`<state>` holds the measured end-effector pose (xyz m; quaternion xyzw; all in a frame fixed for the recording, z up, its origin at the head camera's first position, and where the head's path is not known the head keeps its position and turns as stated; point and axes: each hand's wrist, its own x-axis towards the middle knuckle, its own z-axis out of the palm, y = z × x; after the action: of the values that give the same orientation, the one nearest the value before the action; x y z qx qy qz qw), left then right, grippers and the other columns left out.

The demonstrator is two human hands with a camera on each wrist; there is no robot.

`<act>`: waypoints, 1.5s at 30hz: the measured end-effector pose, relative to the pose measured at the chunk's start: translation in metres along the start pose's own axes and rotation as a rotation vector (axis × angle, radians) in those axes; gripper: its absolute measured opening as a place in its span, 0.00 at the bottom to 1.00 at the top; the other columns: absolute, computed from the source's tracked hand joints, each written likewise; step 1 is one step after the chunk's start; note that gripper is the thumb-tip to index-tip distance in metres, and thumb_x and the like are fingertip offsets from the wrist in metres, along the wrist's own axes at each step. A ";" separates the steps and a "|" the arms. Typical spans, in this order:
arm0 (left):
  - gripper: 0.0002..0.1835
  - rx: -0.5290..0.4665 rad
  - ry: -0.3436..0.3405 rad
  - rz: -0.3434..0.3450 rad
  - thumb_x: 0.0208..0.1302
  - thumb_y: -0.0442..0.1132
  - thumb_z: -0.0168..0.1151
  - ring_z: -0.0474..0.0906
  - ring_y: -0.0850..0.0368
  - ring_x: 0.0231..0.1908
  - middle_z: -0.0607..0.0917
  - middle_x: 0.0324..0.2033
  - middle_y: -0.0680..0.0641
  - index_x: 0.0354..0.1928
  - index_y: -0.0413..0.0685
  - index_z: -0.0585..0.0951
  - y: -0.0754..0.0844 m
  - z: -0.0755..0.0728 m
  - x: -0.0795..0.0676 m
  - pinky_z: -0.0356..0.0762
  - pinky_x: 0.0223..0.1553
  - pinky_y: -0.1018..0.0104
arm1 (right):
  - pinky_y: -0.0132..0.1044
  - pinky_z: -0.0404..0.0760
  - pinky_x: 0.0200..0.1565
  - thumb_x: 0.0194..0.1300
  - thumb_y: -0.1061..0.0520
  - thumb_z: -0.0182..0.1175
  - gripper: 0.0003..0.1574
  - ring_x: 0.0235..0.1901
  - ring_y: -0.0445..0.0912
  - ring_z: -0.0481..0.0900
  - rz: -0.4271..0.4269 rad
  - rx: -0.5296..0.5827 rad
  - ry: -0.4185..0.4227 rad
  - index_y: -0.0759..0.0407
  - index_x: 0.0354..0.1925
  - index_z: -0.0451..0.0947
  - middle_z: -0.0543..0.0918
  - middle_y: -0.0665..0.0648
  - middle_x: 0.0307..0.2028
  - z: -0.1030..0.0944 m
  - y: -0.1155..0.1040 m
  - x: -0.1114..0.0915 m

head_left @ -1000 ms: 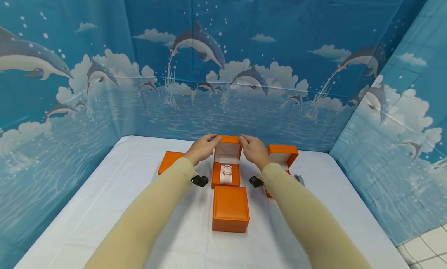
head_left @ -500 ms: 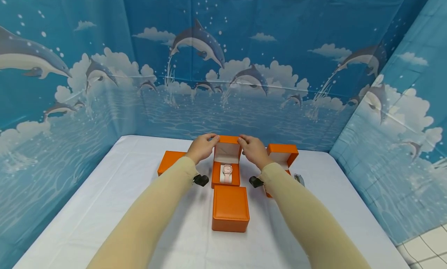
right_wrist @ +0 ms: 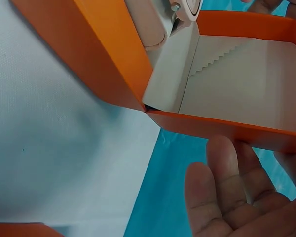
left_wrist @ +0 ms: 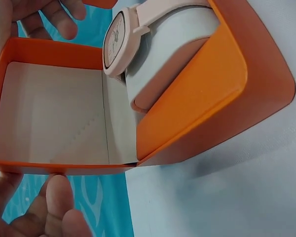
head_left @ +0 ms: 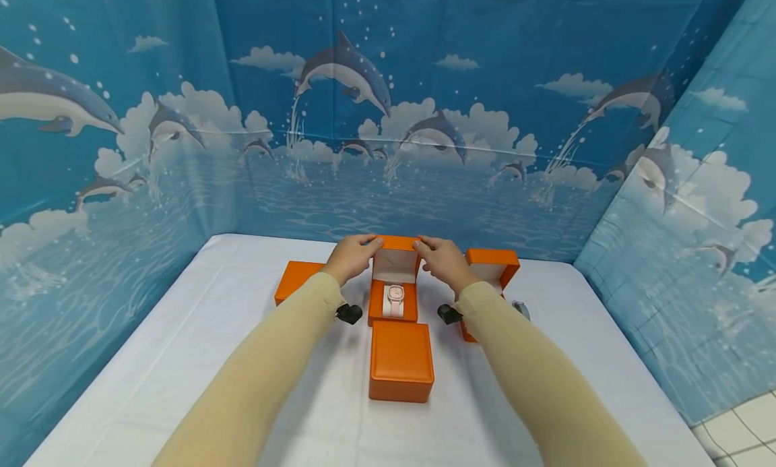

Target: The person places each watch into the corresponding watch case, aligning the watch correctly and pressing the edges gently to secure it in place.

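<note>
Head view: pinching the raised lid (head_left: 395, 263) near both top corners, with left hand (head_left: 349, 259) and right hand (head_left: 445, 261) alike, thumbs on the rim, other fingers bent against the sides. Below, strapped round a white cushion (left_wrist: 167, 49) in the open orange box (head_left: 411, 300): the pink watch (head_left: 396, 294). Careful now! Liable to wrench askew if pulled harder on one side; liable to bump the closed orange box (head_left: 402, 356), just in front, if dragged forward. Could knock the dial, too, with a crooked, hasty drop.
</note>
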<state>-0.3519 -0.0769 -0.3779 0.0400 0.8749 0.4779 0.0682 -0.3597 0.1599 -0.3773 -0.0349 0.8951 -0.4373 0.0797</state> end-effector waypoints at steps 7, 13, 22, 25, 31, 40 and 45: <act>0.34 -0.015 -0.002 -0.001 0.78 0.65 0.54 0.84 0.46 0.61 0.81 0.69 0.45 0.79 0.61 0.70 0.000 0.000 -0.001 0.80 0.66 0.46 | 0.51 0.84 0.60 0.79 0.30 0.52 0.39 0.58 0.57 0.85 0.000 -0.008 -0.018 0.37 0.81 0.62 0.76 0.57 0.73 -0.001 0.000 -0.001; 0.34 -0.046 -0.018 -0.015 0.77 0.64 0.55 0.84 0.44 0.61 0.81 0.68 0.44 0.79 0.61 0.70 0.000 -0.001 -0.002 0.80 0.67 0.46 | 0.49 0.84 0.58 0.79 0.32 0.53 0.39 0.58 0.59 0.84 0.002 0.011 -0.022 0.38 0.81 0.62 0.76 0.57 0.73 -0.001 -0.001 -0.003; 0.34 -0.067 -0.019 -0.025 0.77 0.64 0.57 0.85 0.43 0.60 0.82 0.67 0.44 0.78 0.62 0.70 -0.002 -0.001 -0.005 0.78 0.67 0.44 | 0.53 0.84 0.61 0.80 0.33 0.53 0.40 0.59 0.61 0.83 -0.003 0.024 -0.032 0.41 0.82 0.61 0.74 0.58 0.74 0.000 0.000 -0.006; 0.34 -0.070 -0.022 -0.029 0.76 0.64 0.57 0.85 0.43 0.59 0.82 0.67 0.45 0.78 0.63 0.70 -0.002 -0.001 -0.007 0.78 0.67 0.43 | 0.53 0.83 0.61 0.79 0.33 0.53 0.41 0.59 0.60 0.84 0.004 0.021 -0.039 0.41 0.82 0.61 0.74 0.58 0.74 0.000 0.001 -0.007; 0.33 -0.064 -0.026 -0.029 0.76 0.64 0.58 0.85 0.44 0.57 0.83 0.66 0.46 0.78 0.64 0.71 -0.003 -0.001 -0.008 0.79 0.66 0.44 | 0.53 0.83 0.64 0.79 0.32 0.54 0.41 0.58 0.57 0.84 0.031 0.029 -0.059 0.41 0.82 0.60 0.73 0.58 0.75 -0.002 0.000 -0.009; 0.33 -0.069 -0.037 -0.018 0.75 0.64 0.59 0.86 0.45 0.56 0.84 0.65 0.47 0.77 0.64 0.72 -0.007 -0.001 -0.007 0.81 0.64 0.45 | 0.51 0.84 0.62 0.79 0.33 0.54 0.42 0.60 0.58 0.84 0.031 0.013 -0.085 0.42 0.82 0.60 0.73 0.59 0.75 -0.003 0.001 -0.011; 0.33 -0.078 -0.043 -0.023 0.75 0.63 0.60 0.86 0.46 0.56 0.84 0.65 0.47 0.77 0.64 0.72 -0.007 -0.001 -0.009 0.80 0.65 0.44 | 0.53 0.84 0.63 0.79 0.33 0.54 0.43 0.60 0.59 0.84 0.015 0.002 -0.091 0.44 0.83 0.59 0.74 0.60 0.74 -0.003 0.002 -0.014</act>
<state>-0.3429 -0.0831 -0.3826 0.0378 0.8542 0.5100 0.0941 -0.3465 0.1654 -0.3750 -0.0479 0.8904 -0.4354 0.1238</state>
